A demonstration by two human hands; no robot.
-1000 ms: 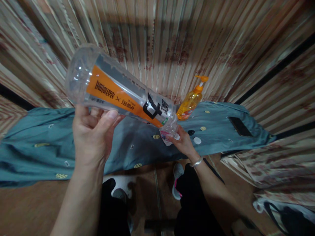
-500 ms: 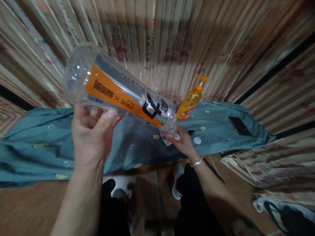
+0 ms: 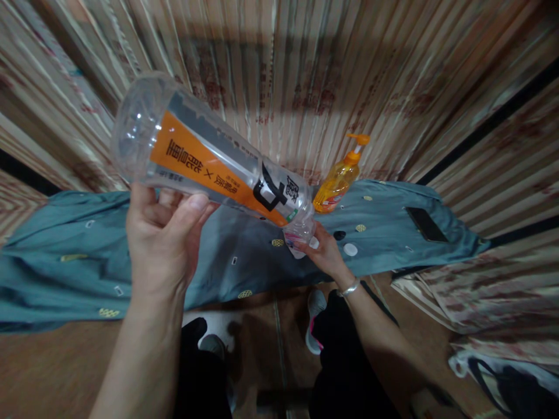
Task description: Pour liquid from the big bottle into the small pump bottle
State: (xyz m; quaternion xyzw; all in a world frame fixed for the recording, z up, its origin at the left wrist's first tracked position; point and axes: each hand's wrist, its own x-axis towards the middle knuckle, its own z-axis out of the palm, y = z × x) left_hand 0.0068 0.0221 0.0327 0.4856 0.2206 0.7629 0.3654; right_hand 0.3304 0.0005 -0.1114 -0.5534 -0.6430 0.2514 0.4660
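Note:
My left hand (image 3: pixel 163 238) grips a large clear plastic bottle (image 3: pixel 205 163) with an orange and grey label. The bottle is tilted, its base raised toward the upper left and its neck pointing down to the right. At the bottle's mouth my right hand (image 3: pixel 321 250) is closed on a small pink and white thing, which I cannot make out. A silver bracelet sits on that wrist. Both hands are above a surface covered with a teal cloth (image 3: pixel 65 256).
An orange pump bottle (image 3: pixel 338 177) stands on the cloth behind my right hand. A white cap (image 3: pixel 350 249), a dark cap (image 3: pixel 339 235) and a black phone (image 3: pixel 425 224) lie on the cloth to the right. Striped curtains hang behind. A dark bag (image 3: pixel 510 384) sits at the lower right.
The bottle's base has lifted slightly up and to the left in my left hand. My right hand stays at the neck.

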